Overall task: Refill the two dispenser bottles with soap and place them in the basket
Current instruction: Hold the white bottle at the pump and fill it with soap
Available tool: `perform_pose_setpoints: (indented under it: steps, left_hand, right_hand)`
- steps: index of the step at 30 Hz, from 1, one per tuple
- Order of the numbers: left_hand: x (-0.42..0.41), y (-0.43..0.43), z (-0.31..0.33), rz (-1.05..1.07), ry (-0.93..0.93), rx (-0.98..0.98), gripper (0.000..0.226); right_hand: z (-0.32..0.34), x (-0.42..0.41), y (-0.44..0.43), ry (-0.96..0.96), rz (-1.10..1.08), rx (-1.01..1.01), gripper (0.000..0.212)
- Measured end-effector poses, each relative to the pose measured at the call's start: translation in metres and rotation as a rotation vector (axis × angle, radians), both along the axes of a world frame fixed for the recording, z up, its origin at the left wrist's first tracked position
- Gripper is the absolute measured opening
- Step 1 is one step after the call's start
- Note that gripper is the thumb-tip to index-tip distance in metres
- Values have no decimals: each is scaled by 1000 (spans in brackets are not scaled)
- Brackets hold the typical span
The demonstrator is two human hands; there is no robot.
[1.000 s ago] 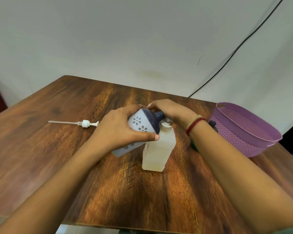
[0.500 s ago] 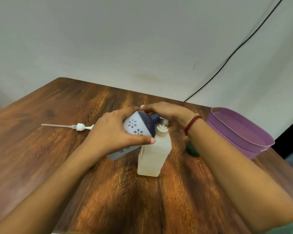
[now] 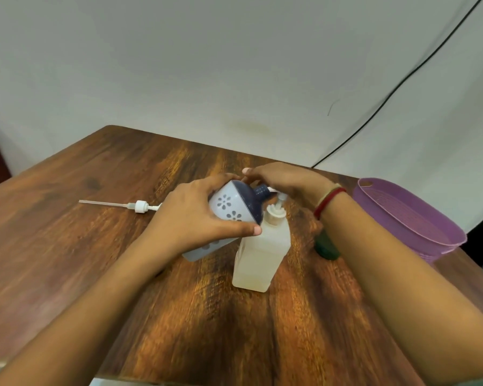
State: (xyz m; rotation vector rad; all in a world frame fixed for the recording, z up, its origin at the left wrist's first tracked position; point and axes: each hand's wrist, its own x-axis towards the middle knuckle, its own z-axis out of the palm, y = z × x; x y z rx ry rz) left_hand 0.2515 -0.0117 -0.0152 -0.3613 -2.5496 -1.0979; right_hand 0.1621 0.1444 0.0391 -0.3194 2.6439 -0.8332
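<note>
A wooden table (image 3: pixel 67 246) is carrying everything, with the purple basket (image 3: pixel 407 215) sitting at its right edge, apart from both bottles, and the translucent bottle (image 3: pixel 260 257) of pale liquid standing upright near the middle, its white pump fitted. The left hand (image 3: pixel 190 221) is wrapping curled fingers and thumb around the body of the flowered bottle (image 3: pixel 229 207), holding it tilted with its dark blue neck pointing right, just above the translucent bottle's pump, while the right hand (image 3: pixel 285 182) is curling its fingers over the top of that neck. A loose pump (image 3: pixel 140 206) with a long tube is lying flat just beside the left hand.
</note>
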Motion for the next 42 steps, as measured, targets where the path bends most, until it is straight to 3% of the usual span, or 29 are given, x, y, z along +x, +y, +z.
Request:
perform_pose_setpoints:
  steps: [5, 10, 15, 22, 28, 34, 42]
  left_hand:
    - [0, 3, -4, -11, -20, -15, 90]
    - [2, 3, 1, 3, -13, 0, 90]
    - [-1, 5, -2, 6, -9, -4, 89]
    - [0, 5, 1, 6, -9, 4, 84]
    - [-5, 5, -3, -10, -25, -6, 89]
    - [-4, 3, 1, -8, -16, 16, 88]
    - [-5, 3, -7, -30, -27, 22, 87]
  right_hand:
    - [-15, 5, 2, 2, -59, -108, 36]
    - [-1, 4, -1, 33, 5, -13, 39]
    - [-13, 7, 4, -24, -108, -209, 37]
    - [1, 5, 0, 17, -22, -7, 40]
    - [-13, 4, 3, -26, -123, -177, 36]
    - [0, 2, 0, -45, -8, -59, 38]
    - [-17, 3, 3, -35, -118, -132, 37]
